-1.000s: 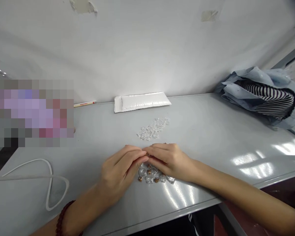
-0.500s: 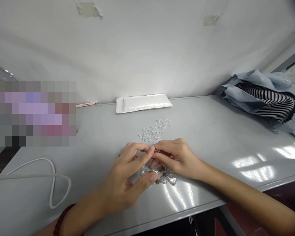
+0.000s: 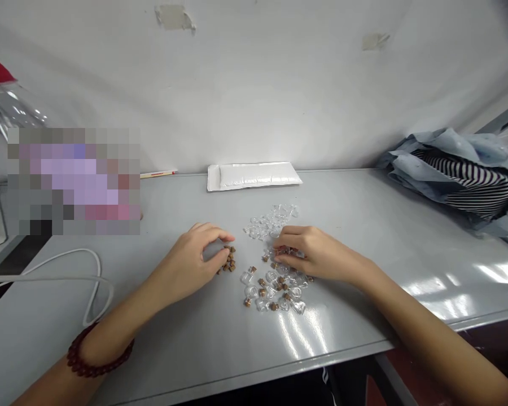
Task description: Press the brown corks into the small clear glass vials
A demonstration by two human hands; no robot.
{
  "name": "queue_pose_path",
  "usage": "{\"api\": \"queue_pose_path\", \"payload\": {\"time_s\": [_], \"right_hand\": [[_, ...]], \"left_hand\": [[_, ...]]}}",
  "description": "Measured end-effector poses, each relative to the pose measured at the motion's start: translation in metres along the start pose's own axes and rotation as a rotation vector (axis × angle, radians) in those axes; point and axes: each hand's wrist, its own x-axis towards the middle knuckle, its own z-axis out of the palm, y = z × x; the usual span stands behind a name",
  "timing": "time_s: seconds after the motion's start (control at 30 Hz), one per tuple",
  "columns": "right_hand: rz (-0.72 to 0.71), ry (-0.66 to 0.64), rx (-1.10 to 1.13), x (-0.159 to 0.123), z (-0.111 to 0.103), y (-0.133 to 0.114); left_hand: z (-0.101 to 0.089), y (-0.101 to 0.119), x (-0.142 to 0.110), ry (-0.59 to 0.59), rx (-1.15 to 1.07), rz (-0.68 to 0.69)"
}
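My left hand (image 3: 197, 256), fingers and thumb apart, is beside a small heap of brown cork stoppers (image 3: 231, 262) and holds nothing. My right hand (image 3: 307, 251) rests low over the upper right of a group of tiny clear glass bottles with corks (image 3: 272, 290). Its fingers are curled in, and whatever lies within them is hidden. Beyond that hand is a loose cluster of tiny clear bottles (image 3: 260, 226) that show no corks.
A white padded pouch (image 3: 254, 175) lies by the wall. At the right is a pale blue bag with striped cloth (image 3: 469, 175). A white cable (image 3: 95, 270) loops at the left, near a pen (image 3: 158, 174) and a red-capped clear container (image 3: 14, 101).
My hands, together before, are now apart. The left has moved left to the corks, and the right has shifted slightly up, leaving the corked bottles in fuller view.
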Motion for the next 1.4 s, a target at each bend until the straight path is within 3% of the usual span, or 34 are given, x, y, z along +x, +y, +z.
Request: {"api": "queue_pose_path", "payload": {"time_s": [0.17,0.33,0.47,0.73,0.9,1.0,1.23,1.4], "right_hand": [[-0.020,0.019,0.033,-0.001,-0.004,0.004],[0.021,0.267,-0.026,0.002,-0.005,0.017],[0.039,0.365,-0.065,0.004,-0.005,0.026],[0.017,0.246,-0.003,0.006,0.004,0.026],[0.014,0.174,-0.003,0.008,0.009,0.023],[0.033,0.166,-0.002,0.009,0.010,0.021],[0.020,0.164,0.022,0.009,0.012,0.019],[0.033,0.221,-0.007,0.010,0.011,0.018]], "left_hand": [[-0.012,0.000,-0.007,-0.047,0.005,0.081],[-0.021,-0.012,-0.015,-0.265,0.106,0.029],[-0.012,-0.017,-0.015,-0.270,0.154,0.068],[-0.006,-0.003,-0.015,-0.273,0.168,0.082],[-0.006,0.008,-0.015,-0.128,0.001,0.085],[-0.006,0.013,-0.015,-0.113,-0.108,0.078],[-0.001,0.016,-0.013,-0.206,-0.349,-0.060],[0.005,0.015,-0.012,-0.127,-0.341,-0.119]]}}
